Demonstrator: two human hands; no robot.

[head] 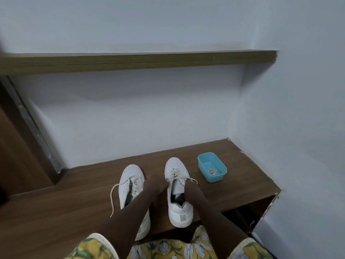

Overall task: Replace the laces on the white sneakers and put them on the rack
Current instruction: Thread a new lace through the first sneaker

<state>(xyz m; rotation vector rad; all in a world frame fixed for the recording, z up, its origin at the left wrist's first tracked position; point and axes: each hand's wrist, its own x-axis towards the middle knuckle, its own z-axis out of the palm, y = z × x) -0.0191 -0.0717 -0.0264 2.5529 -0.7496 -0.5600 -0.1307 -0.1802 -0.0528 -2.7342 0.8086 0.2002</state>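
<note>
Two white sneakers are stood side by side, toes toward the wall, on the brown counter (74, 202) in the lower middle of the frame, close enough to be worked on without reaching. The right-hand sneaker (180, 210) is flanked by both arms. The left grip (155, 185) is set against its inner side and the right grip (188, 186) against its outer side, by the loose lace ends (194, 181), probably so that the shoe is steadied while the lace is drawn out. Whether either grip is closed on a lace cannot be told, as the fingers are lost in shadow.

The left-hand sneaker (130, 182) is already part unlaced, and its old lace (113, 195) is left trailing over the counter. To the right, a blue tub (214, 177) is kept near, with a coiled lace (212, 171) inside. It cannot be said whether this coil is a spare or a discard. An open compartment (242, 212) is seen under the counter at lower right and may be the rack.
</note>
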